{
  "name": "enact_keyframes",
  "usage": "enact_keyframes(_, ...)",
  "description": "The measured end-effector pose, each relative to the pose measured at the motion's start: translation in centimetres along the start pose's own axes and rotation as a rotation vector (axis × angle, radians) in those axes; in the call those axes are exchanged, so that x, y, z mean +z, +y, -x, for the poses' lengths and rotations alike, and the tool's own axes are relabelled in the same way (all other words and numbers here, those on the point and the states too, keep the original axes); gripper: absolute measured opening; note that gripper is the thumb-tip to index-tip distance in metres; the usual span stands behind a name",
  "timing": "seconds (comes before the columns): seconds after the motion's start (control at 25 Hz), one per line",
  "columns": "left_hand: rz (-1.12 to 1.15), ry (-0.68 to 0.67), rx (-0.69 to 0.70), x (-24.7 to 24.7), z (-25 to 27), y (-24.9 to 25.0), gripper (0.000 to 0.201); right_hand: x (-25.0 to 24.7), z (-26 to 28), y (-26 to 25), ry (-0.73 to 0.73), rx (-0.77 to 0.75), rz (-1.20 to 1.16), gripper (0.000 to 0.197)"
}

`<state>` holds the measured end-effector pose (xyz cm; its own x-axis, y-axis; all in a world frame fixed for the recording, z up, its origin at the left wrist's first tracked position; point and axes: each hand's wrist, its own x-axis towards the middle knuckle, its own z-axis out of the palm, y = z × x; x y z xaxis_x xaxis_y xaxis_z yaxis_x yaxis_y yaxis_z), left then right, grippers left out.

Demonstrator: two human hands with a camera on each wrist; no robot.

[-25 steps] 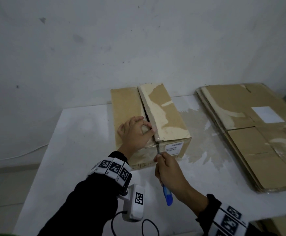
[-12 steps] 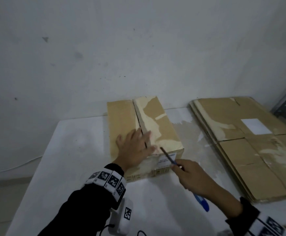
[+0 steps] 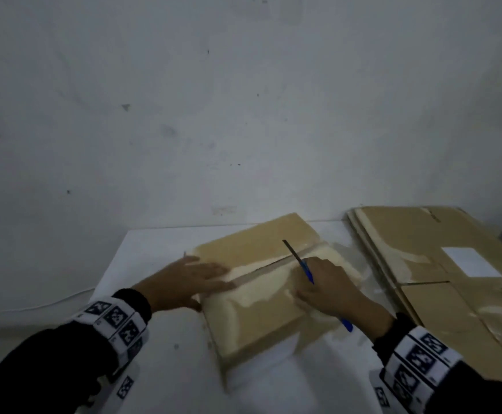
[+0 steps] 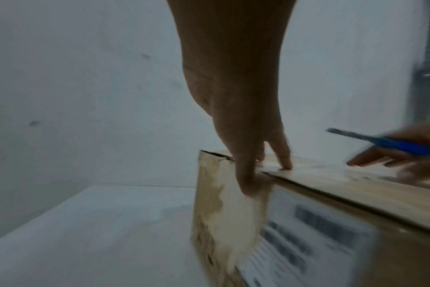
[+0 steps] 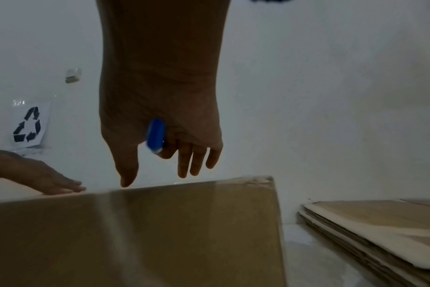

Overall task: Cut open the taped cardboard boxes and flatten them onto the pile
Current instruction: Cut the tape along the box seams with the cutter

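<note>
The oblong cardboard box [image 3: 252,297] lies skewed on the white counter [image 3: 154,369], left hand [image 3: 184,282] flat atop it, right hand [image 3: 330,291] gripping a blue-handled knife [image 3: 299,259] pointing away.

The label [image 4: 314,238] on the box [image 4: 344,223] is too blurred to read. The pile [image 3: 452,273] of flattened boxes runs off the right edge.

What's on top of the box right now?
The left hand lies flat on the box; the right hand, holding the blue cutter, rests there too. Its inside is hidden.
</note>
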<state>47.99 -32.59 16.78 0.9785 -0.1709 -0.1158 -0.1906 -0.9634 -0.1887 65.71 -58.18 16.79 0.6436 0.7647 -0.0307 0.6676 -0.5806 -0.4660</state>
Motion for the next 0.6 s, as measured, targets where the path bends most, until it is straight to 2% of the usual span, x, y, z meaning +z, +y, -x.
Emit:
enact_keyframes(0.04, -0.021, 0.099, -0.140, 0.8, 1.1, -1.4, 0.080, 0.0, -0.4, 0.3, -0.016, -0.011, 0.058, 0.024)
enact_keyframes(0.08, -0.021, 0.176, -0.245, 1.4, 1.7, -2.3, 0.077, -0.1, -0.8, 0.8, -0.035, -0.017, 0.104, 0.032)
enact_keyframes(0.16, 0.119, 0.296, -0.348, 1.0, 2.0, -1.8, 0.053, -0.4, -1.8, 2.3, -0.054, -0.020, 0.126, 0.064)
enact_keyframes(0.2, 0.297, 0.298, -0.414, 0.4, 1.3, -0.3, 0.058, -0.4, -2.2, 3.1, -0.061, -0.002, 0.095, 0.079)
enact_keyframes(0.24, 0.416, 0.206, -0.477, 0.4, 0.5, 1.5, 0.080, -0.4, -2.4, 3.7, -0.077, 0.024, 0.035, 0.089)
enact_keyframes(0.28, 0.442, 0.022, -0.503, 0.6, -0.2, 3.3, 0.100, -0.2, -2.5, 4.2, -0.086, 0.040, -0.036, 0.095)
enact_keyframes(0.32, 0.374, -0.106, -0.475, 1.1, -1.1, 5.2, 0.108, 0.2, -2.5, 4.6, -0.088, 0.046, -0.082, 0.098)
enact_keyframes(0.36, 0.311, -0.152, -0.449, 1.9, -1.9, 6.3, 0.104, 0.6, -2.3, 4.9, -0.081, 0.044, -0.090, 0.097)
enact_keyframes(0.44, 0.181, -0.102, -0.391, 3.7, -2.2, 6.2, 0.085, 1.3, -1.5, 4.8, -0.060, 0.040, -0.020, 0.091)
enact_keyframes(0.52, 0.041, -0.017, -0.391, 3.6, -2.0, 3.8, 0.087, 1.6, -0.5, 4.3, 0.003, -0.013, 0.108, 0.085)
enact_keyframes(0.6, -0.014, 0.125, -0.476, 3.0, -2.2, 1.8, 0.058, 2.4, 0.7, 3.0, 0.086, -0.076, 0.179, 0.090)
